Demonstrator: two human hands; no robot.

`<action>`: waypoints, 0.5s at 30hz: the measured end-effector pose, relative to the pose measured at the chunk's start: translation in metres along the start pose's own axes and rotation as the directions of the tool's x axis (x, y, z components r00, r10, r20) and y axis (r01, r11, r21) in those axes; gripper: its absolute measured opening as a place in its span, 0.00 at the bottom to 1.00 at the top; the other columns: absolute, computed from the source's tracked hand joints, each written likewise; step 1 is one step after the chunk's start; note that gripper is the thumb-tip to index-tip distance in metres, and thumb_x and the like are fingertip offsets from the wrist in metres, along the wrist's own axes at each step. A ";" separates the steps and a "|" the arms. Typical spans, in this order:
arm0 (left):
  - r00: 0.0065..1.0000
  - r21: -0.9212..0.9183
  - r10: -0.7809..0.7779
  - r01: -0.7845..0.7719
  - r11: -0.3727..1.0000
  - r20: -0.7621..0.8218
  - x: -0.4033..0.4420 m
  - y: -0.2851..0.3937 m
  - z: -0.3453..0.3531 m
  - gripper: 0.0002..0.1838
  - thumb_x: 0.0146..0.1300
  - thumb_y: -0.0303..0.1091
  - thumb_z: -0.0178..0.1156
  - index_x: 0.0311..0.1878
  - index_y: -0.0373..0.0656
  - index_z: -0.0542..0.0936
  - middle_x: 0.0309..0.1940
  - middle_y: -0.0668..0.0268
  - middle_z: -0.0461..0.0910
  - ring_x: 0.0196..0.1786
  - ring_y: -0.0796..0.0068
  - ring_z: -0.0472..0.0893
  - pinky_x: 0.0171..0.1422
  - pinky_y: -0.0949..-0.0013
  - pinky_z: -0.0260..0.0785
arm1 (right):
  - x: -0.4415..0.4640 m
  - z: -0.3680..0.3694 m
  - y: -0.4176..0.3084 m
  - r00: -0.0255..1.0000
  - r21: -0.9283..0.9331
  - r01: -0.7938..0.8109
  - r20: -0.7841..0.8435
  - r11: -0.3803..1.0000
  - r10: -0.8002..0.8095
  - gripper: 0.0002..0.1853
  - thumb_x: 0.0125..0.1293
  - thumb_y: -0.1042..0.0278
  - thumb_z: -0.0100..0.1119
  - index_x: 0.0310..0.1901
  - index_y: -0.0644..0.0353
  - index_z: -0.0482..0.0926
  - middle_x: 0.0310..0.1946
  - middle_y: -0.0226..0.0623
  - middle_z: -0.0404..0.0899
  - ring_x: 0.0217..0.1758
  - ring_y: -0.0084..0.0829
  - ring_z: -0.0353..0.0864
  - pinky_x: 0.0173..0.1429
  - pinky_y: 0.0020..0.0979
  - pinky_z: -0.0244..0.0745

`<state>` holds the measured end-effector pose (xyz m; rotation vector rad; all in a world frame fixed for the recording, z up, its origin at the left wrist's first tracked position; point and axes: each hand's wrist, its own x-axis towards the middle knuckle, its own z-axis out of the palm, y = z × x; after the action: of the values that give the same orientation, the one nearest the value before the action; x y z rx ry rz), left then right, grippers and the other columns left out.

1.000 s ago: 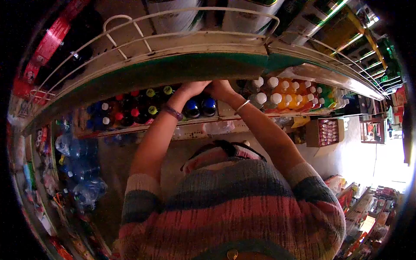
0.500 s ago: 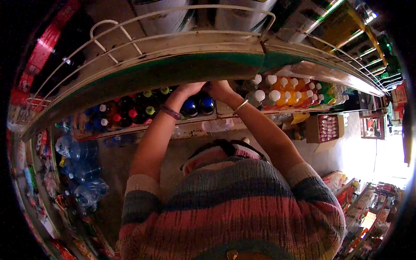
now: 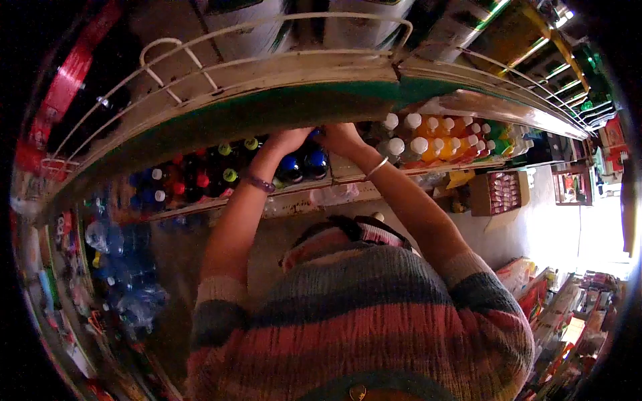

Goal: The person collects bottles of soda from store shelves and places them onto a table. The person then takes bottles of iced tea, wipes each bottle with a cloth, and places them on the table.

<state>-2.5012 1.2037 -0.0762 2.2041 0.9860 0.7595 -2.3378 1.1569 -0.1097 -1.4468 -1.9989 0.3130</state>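
Observation:
Both arms reach under the green-edged upper shelf, to a lower shelf of bottles. My left hand [image 3: 289, 140], below a dark bracelet, bends inward behind the front bottles. Opposite it is my right hand [image 3: 342, 140], with a pale bangle at the wrist. The hands nearly meet around a dark spot with a bit of blue. Their fingers curl inward, and the shelf edge partly hides the fingertips, so what they grip is unclear. Just in front stand two dark bottles with blue caps, one on the left [image 3: 290, 167] and one on the right [image 3: 316, 162].
The upper shelf edge [image 3: 267, 110] and its white wire rail [image 3: 294, 53] hang low over the hands. Orange drink bottles [image 3: 435, 146] stand to the right, dark bottles with green caps [image 3: 231, 175] to the left. An open carton [image 3: 498, 194] and large water bottles [image 3: 127, 267] flank me.
The view has shifted slightly, and the shelves and bottles sit a little further left. More blue shows between my hands. Both hands remain close together under the shelf edge.

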 end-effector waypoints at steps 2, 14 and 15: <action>0.999 0.014 0.004 -0.003 1.000 -0.054 -0.008 0.008 -0.008 0.21 0.63 0.46 0.58 0.55 0.44 0.76 0.49 0.55 0.80 0.47 0.55 0.78 0.54 0.60 0.69 | -0.009 -0.013 -0.006 0.996 0.082 -0.063 -0.056 0.995 0.068 0.16 0.55 0.68 0.58 0.47 0.58 0.77 0.46 0.49 0.77 0.47 0.53 0.76 0.47 0.45 0.75; 0.918 -0.745 -0.300 0.387 0.543 0.258 -0.117 0.095 0.050 0.14 0.68 0.29 0.53 0.56 0.39 0.74 0.46 0.66 0.79 0.47 0.76 0.78 0.46 0.73 0.73 | -0.189 -0.078 -0.048 0.860 0.510 -0.486 0.135 0.709 0.492 0.15 0.64 0.69 0.57 0.51 0.65 0.77 0.41 0.39 0.82 0.42 0.27 0.80 0.50 0.30 0.75; 0.906 -0.731 -0.288 0.421 0.536 0.310 -0.127 0.094 0.064 0.15 0.68 0.29 0.53 0.56 0.39 0.74 0.46 0.66 0.79 0.46 0.77 0.78 0.46 0.73 0.72 | -0.207 -0.080 -0.047 0.845 0.522 -0.508 0.147 0.685 0.515 0.16 0.64 0.69 0.57 0.52 0.65 0.77 0.41 0.39 0.82 0.42 0.27 0.80 0.50 0.30 0.75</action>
<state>-2.4864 1.0340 -0.0832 1.1980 0.7659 0.6383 -2.2856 0.9369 -0.0975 -1.5717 -1.2761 1.0282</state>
